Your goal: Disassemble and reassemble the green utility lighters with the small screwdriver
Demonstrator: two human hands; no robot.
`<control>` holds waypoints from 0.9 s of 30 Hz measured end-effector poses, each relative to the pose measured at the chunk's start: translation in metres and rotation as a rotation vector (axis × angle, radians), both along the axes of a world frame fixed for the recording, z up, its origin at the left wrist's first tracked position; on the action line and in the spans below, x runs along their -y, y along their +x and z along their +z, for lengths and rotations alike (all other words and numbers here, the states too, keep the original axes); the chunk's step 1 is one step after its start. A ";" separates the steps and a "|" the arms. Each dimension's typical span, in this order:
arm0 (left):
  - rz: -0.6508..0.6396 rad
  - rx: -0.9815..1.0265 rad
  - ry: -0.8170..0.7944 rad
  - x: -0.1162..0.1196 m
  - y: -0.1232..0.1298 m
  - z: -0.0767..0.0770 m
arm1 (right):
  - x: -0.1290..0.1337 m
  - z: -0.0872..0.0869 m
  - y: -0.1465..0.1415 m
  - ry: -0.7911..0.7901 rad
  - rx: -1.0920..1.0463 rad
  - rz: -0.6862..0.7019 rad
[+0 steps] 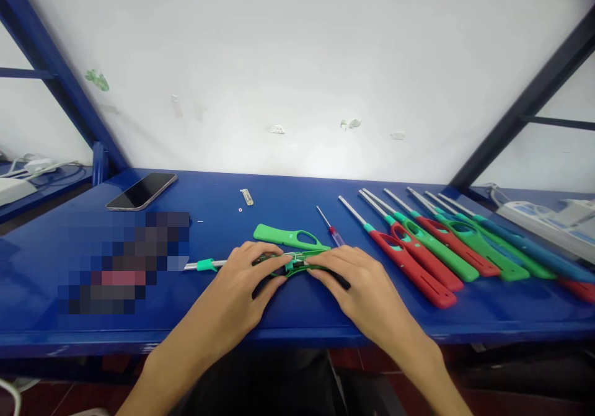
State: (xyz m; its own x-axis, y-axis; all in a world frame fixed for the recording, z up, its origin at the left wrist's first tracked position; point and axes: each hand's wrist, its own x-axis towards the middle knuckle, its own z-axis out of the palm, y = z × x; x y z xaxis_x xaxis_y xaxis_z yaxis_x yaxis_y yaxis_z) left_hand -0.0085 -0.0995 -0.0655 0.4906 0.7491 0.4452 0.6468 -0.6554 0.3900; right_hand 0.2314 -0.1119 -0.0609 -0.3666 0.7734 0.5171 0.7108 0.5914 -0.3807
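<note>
At the front middle of the blue table, an opened green lighter body (pixel 297 260) shows its inner parts. My left hand (pixel 251 273) pinches it from the left, over the metal tube (pixel 218 263), which runs left with a teal collar (pixel 205 265). My right hand (pixel 353 276) grips the body's right part between thumb and fingers. Just behind lies a separate green shell half (pixel 288 237) with an oval opening. A screwdriver (pixel 331 229) with a red and clear handle lies beyond my right fingers, its tip pointing away.
Several red, green and blue lighters (pixel 418 267) lie slanted on the right. A phone (pixel 143 191) rests at the back left, with a pixelated area in front of it. A small clear part (pixel 246 197) lies near the back middle. A white wall stands behind the table (pixel 297 193).
</note>
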 end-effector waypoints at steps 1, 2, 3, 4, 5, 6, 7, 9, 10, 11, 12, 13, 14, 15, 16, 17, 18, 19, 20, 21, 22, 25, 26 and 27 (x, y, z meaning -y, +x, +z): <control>-0.002 -0.004 -0.007 0.000 0.000 0.000 | 0.000 0.000 0.000 -0.003 0.001 0.005; -0.004 -0.006 -0.012 0.000 0.000 0.001 | 0.000 0.000 0.000 -0.005 0.000 0.011; -0.007 -0.009 -0.015 0.000 0.000 0.001 | 0.000 0.000 0.000 -0.003 -0.002 0.017; -0.010 -0.011 -0.014 -0.001 0.000 0.001 | 0.000 -0.001 0.000 -0.002 -0.003 0.022; -0.013 -0.013 -0.012 -0.001 0.000 0.001 | 0.000 -0.001 0.000 0.001 -0.004 0.025; -0.015 -0.012 -0.009 -0.001 0.000 0.001 | 0.000 -0.001 0.000 0.004 -0.004 0.030; -0.016 -0.012 -0.008 -0.001 -0.001 0.001 | -0.001 -0.002 0.001 0.007 -0.003 0.034; -0.018 -0.010 -0.006 -0.001 -0.002 0.000 | -0.002 -0.003 0.001 0.014 0.001 0.039; -0.021 -0.008 -0.003 -0.001 -0.002 0.000 | -0.002 -0.004 0.002 0.015 0.004 0.042; -0.025 -0.006 0.001 -0.001 -0.002 -0.001 | -0.002 -0.004 0.003 0.013 0.008 0.045; -0.028 -0.003 0.003 -0.001 -0.002 -0.002 | -0.002 -0.005 0.003 0.009 0.010 0.049; -0.030 -0.001 0.003 -0.001 -0.002 -0.002 | -0.002 -0.005 0.004 0.002 0.010 0.055; -0.032 -0.001 -0.001 -0.001 -0.002 -0.003 | -0.002 -0.005 0.005 -0.005 0.008 0.063; -0.034 -0.001 -0.004 -0.001 -0.002 -0.003 | -0.002 -0.005 0.005 -0.012 0.006 0.069; -0.035 0.000 -0.006 -0.001 -0.002 -0.003 | -0.002 -0.005 0.005 -0.017 0.006 0.073; -0.036 0.000 -0.006 -0.001 -0.002 -0.003 | -0.002 -0.005 0.006 -0.017 0.007 0.075; -0.034 0.000 -0.006 -0.001 -0.002 -0.003 | -0.002 -0.005 0.006 -0.016 0.011 0.077; -0.033 -0.001 -0.005 -0.001 -0.002 -0.003 | -0.002 -0.004 0.006 -0.013 0.018 0.080; -0.032 -0.002 -0.005 -0.001 -0.002 -0.003 | -0.002 -0.004 0.006 -0.007 0.026 0.086; -0.032 -0.003 -0.007 -0.001 -0.003 -0.003 | -0.002 -0.004 0.006 0.001 0.035 0.091; -0.034 -0.005 -0.008 -0.001 -0.003 -0.003 | -0.002 -0.003 0.006 0.009 0.047 0.093; -0.039 -0.011 -0.003 -0.001 -0.003 -0.003 | -0.002 -0.002 0.006 0.025 0.094 0.090; -0.040 -0.014 0.001 -0.001 -0.003 -0.004 | -0.002 -0.002 0.005 0.027 0.107 0.087; -0.042 -0.017 0.004 -0.001 -0.003 -0.004 | -0.002 -0.002 0.005 0.028 0.118 0.086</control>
State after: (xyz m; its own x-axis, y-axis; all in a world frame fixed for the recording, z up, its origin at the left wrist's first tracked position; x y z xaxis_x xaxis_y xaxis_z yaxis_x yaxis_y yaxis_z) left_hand -0.0113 -0.0989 -0.0695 0.5294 0.7260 0.4390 0.6253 -0.6836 0.3764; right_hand 0.2364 -0.1103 -0.0627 -0.4905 0.7226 0.4870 0.6961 0.6611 -0.2798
